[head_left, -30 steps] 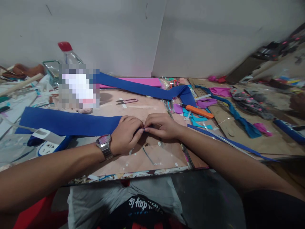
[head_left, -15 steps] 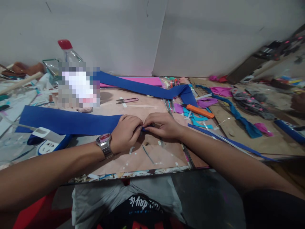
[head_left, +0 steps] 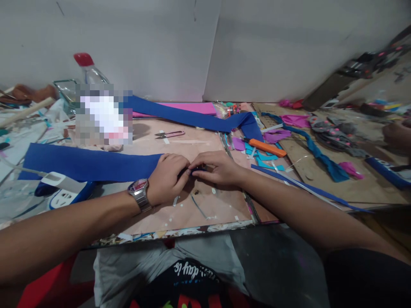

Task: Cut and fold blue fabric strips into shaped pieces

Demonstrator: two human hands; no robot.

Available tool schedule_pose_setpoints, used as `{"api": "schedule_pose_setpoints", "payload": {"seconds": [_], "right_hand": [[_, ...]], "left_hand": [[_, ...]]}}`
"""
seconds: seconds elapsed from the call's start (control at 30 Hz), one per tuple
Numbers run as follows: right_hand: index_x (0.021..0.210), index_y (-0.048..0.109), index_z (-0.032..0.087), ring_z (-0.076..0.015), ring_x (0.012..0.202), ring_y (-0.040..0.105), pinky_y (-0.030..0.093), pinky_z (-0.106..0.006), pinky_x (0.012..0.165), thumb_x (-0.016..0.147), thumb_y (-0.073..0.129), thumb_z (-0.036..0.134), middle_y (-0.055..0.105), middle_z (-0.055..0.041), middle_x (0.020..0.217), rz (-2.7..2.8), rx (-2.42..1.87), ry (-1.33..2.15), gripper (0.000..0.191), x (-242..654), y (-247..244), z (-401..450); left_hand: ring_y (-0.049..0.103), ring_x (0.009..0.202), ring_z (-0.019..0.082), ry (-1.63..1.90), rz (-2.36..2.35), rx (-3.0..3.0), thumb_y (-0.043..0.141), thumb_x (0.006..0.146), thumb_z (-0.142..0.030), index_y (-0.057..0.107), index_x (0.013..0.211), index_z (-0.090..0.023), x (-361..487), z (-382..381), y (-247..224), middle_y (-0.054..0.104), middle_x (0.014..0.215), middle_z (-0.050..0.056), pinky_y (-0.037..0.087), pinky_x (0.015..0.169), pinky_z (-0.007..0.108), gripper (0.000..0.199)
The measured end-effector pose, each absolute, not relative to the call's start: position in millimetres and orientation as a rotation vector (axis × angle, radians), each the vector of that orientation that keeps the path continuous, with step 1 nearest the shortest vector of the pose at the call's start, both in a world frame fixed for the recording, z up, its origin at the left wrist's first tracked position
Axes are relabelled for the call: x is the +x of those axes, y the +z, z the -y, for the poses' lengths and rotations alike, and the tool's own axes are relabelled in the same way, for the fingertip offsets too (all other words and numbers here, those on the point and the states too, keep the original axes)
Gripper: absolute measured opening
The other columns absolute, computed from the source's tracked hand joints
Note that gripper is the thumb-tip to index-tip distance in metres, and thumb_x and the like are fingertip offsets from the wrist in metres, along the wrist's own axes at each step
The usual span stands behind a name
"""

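Note:
A wide blue fabric strip [head_left: 90, 164] lies flat across the left of the table and runs under my left hand [head_left: 168, 175]. My left fingers are closed on its right end, thumb and forefinger pinched together. My right hand [head_left: 215, 167] meets them fingertip to fingertip, pinching the same end, where a little dark blue shows between the hands. The exact fold there is hidden by my fingers. Behind my hands, small pink thread snips [head_left: 170, 134] rest on the table, and a longer blue strip [head_left: 192, 117] stretches along the back.
An orange cutter [head_left: 266, 147] lies among turquoise and purple scraps at the right. A white and blue power strip [head_left: 69, 192] sits at the left. Behind it stands a bottle with a red cap [head_left: 84, 59]. At the far right edge, part of another person's hand [head_left: 396, 136] shows.
The whole view has shifted slightly, moving things a little to the left. Both hands keep their pinch on the blue strip's end, with only slight finger movement.

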State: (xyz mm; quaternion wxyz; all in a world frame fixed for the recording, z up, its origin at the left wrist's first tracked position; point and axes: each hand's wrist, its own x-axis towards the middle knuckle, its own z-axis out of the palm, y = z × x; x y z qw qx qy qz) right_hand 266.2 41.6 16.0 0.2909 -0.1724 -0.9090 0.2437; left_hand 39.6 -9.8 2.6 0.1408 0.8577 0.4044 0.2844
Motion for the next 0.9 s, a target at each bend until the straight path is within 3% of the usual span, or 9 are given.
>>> {"api": "schedule_pose_setpoints", "payload": {"seconds": [0.17,0.9], "right_hand": [[0.100,0.077,0.019,-0.0170,0.083,0.074,0.058,-0.030,0.078,0.099,0.068,0.025,0.079,-0.0069,0.091,2.387,-0.397,0.618,0.011,265.3,15.2,-43.1],[0.107,0.078,0.022,-0.0156,0.088,0.074,0.059,-0.030,0.081,0.098,0.070,0.023,0.078,-0.0056,0.096,2.347,-0.374,0.632,0.012,265.2,13.5,-44.7]], "left_hand": [[0.061,0.095,0.024,0.821,-1.163,2.473,0.047,0.103,-0.029,0.062,0.099,-0.019,39.1,9.7,1.7,0.068,0.097,0.005,0.040,0.091,0.045,0.018],[0.061,0.093,0.024,0.826,-1.186,2.473,0.045,0.104,-0.029,0.062,0.097,-0.020,39.4,10.0,3.0,0.068,0.094,0.006,0.041,0.089,0.045,0.021]]}}
